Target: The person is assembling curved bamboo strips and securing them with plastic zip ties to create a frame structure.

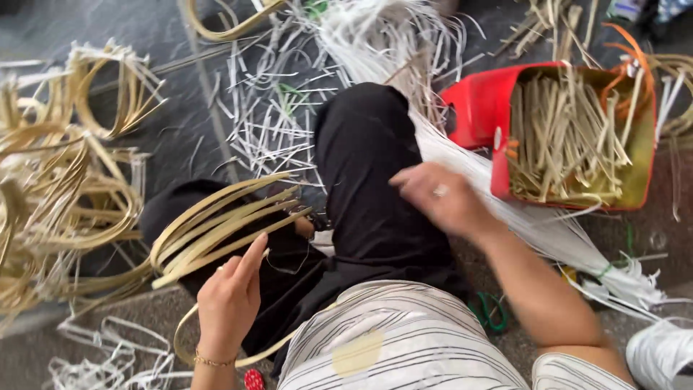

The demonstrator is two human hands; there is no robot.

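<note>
The left hand grasps the curved cane strips, whose long axis runs to the far right over the knee. The right hand is blurred; its grip I cannot tell, near the white strips.

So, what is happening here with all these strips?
A person sits on the floor among piles of cane strips. The left hand holds a bundle of curved tan strips across the lap. The right hand, blurred, reaches to a long bundle of white strips beside a red box filled with short tan pieces.
</note>
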